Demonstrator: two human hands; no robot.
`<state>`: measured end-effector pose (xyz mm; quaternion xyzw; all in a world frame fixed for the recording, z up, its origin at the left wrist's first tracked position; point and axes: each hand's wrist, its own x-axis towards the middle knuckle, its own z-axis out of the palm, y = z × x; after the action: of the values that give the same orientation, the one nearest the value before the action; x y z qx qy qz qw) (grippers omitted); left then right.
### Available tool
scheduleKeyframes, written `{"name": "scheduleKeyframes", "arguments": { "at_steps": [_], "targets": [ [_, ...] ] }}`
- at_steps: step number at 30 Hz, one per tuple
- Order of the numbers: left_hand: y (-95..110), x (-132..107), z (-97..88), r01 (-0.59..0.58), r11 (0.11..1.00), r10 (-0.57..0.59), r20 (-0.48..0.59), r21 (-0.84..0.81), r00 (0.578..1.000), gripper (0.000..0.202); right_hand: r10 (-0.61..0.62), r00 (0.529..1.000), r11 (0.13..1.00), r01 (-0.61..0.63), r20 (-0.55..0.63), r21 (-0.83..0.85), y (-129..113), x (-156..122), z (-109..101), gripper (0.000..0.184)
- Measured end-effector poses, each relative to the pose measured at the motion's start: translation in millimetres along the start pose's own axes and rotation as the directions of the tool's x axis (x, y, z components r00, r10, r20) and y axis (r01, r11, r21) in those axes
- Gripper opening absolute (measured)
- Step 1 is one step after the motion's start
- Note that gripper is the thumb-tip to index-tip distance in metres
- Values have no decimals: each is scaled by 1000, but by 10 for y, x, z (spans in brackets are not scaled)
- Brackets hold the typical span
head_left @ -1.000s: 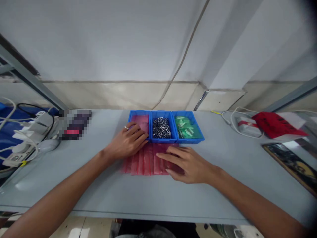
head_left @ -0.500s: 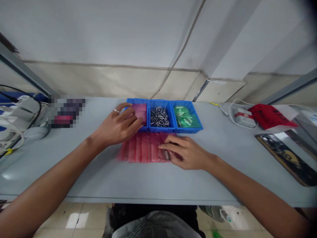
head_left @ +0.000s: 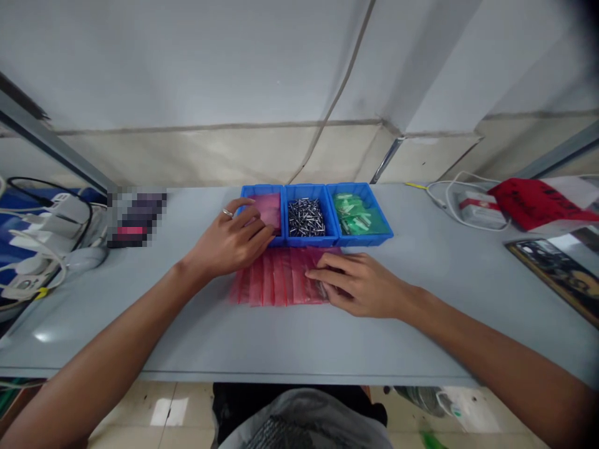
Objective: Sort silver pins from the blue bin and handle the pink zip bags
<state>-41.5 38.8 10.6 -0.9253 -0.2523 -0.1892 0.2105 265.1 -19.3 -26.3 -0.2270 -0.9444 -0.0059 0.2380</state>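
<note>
Pink plastic bags [head_left: 276, 280] are laid in a row on a gray table [head_left: 140, 324] and touched by the bent right hand [head_left: 358, 284]. The bent left hand [head_left: 231, 240] is set at a blue tray [head_left: 304, 242]. Any grip cannot be told.

plastic bags [head_left: 276, 287] lie before a divided tray [head_left: 312, 242].
</note>
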Motion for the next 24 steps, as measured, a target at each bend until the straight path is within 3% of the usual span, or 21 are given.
{"name": "scheduleKeyframes", "arguments": {
  "at_steps": [9,24],
  "targets": [
    [46,40,-25,-82,986,88,-39,143,995,17,-23,1000,1000,23,-8,-7,7,9,-24,30],
    [90,41,-5,-98,988,107,-76,118,991,12,-25,999,1000,25,-25,-7,-8,4,-73,29]
  ]
}}
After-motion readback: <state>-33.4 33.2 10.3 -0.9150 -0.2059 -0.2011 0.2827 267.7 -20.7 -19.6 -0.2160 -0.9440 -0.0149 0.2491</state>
